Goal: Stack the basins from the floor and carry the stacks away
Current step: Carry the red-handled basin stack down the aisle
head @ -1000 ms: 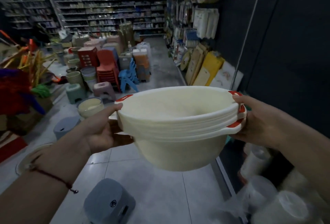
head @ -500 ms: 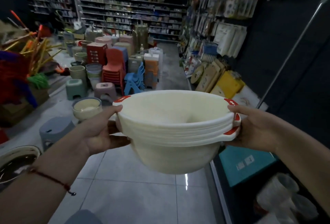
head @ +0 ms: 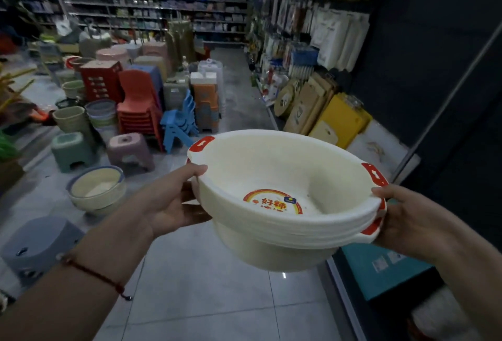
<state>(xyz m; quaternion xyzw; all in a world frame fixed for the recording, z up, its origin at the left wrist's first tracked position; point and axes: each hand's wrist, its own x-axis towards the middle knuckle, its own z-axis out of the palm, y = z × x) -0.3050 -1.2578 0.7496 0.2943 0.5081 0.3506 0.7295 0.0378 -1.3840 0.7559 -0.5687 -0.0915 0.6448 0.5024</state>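
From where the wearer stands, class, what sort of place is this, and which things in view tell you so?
Most likely a household-goods shop. Long stocked metal shelves line the back wall, stacked red plastic chairs stand on the tiled floor, and packaged goods hang along the right-hand wall display.

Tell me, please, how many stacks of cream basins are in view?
2: one held stack between the left hand and right hand; one floor stack at left, near the pink stool. More may hide in the clutter.
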